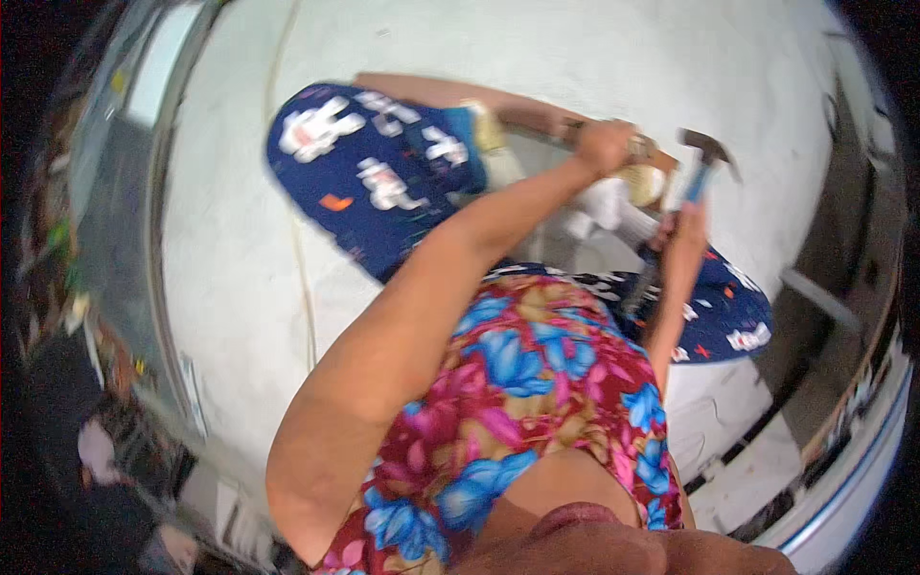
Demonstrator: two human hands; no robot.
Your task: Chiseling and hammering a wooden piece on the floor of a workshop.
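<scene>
My right hand (684, 228) is wrapped round the blue and black handle of a claw hammer (709, 146), whose dark metal head is raised at the far right. A long brown wooden board (431, 94) lies across in front of my legs. My left hand (606, 146) is closed at the board's right end, slightly blurred; what its fingers pinch, if anything, is too small to make out. Just below that hand is a pale yellowish round thing (644, 184) whose kind I cannot tell. My bent legs, in navy patterned trousers (374, 182), spread to both sides.
A pale floor (240, 268) surrounds me, with a thin cord-like line (299, 249) running along it at left. Dark clutter fills the left rim. At right are a dark strip and a white, blue-edged object (853, 508).
</scene>
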